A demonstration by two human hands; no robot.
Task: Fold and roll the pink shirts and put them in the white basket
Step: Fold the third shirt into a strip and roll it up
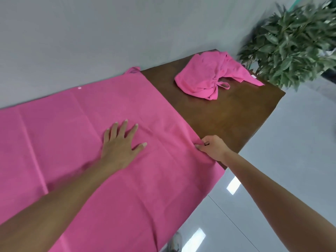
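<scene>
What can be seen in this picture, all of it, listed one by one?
spread pink shirt: one, pink, flat over the near and left part of the table.
crumpled pink shirt: one, pink, bunched at the far end of the table.
table: one, dark brown, along the grey wall.
plant: one, green, past the table's far end.
floor: glossy grey, to the right.
left hand: one, fingers straight, flat on the spread pink shirt.
right hand: one, fingers pinching the spread shirt's right edge.
</scene>
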